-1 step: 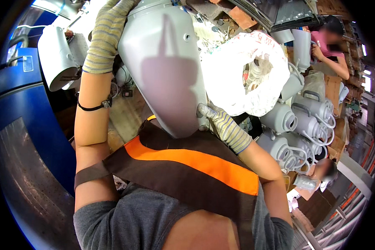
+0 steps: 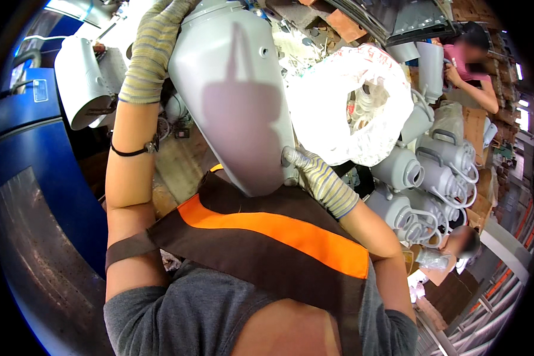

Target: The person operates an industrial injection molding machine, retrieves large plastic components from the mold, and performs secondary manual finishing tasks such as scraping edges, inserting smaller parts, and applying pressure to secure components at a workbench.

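A large, smooth grey housing (image 2: 243,113), tapering toward my apron, fills the middle of the view. It has a small hole near its upper right side, and a dark shadow falls across it. My left hand (image 2: 154,53), in a striped knit glove, holds its upper left side; the fingertips run toward the top edge of the picture and are partly cut off. Lower down on the right edge, my right hand (image 2: 320,181), gloved alike, grips the housing with the thumb on top and the other fingers hidden beneath. The narrow end rests close to my dark apron (image 2: 279,237) with its orange band.
A white plastic bag (image 2: 326,107) holding pale coiled parts stands right of the housing. Several grey canisters with hoses (image 2: 397,169) lie beyond it. At left are another grey shell (image 2: 80,83) and a blue machine (image 2: 26,113). Two people (image 2: 471,65) sit at right.
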Demonstrator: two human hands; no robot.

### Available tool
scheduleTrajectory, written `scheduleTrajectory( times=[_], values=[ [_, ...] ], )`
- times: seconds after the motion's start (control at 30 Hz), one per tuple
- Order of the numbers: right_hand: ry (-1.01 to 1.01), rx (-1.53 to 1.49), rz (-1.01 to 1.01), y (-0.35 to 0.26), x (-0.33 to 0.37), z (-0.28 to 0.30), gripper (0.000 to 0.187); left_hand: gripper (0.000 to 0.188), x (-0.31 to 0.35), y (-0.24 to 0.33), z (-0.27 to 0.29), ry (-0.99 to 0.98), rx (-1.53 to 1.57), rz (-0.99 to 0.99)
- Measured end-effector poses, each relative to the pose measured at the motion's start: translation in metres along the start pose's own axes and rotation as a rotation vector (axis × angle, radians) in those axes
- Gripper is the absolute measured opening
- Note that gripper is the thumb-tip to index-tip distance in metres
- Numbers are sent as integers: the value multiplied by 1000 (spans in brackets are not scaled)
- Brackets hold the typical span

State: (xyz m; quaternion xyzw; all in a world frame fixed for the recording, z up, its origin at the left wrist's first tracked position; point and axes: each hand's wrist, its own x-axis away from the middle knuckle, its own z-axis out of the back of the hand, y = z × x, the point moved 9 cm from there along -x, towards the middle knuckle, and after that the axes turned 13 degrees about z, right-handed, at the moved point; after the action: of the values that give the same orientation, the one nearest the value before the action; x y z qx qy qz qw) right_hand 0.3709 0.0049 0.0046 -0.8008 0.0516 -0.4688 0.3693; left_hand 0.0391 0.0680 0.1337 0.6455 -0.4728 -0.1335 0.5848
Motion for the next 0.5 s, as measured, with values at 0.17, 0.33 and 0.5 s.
scheduleTrajectory(
  times=[0.17, 0.33, 0.5],
  values=[
    [157, 27, 177, -11, -5, 21, 84, 51, -48, -30, 40, 112, -142, 38],
    [-100, 118, 326, -28, -8, 11, 102, 26, -53, -37, 23, -116, 51, 28],
    [13, 522, 423, -26, -7, 27, 99, 53, -64, -63, 48, 94, -82, 199]
  ],
)
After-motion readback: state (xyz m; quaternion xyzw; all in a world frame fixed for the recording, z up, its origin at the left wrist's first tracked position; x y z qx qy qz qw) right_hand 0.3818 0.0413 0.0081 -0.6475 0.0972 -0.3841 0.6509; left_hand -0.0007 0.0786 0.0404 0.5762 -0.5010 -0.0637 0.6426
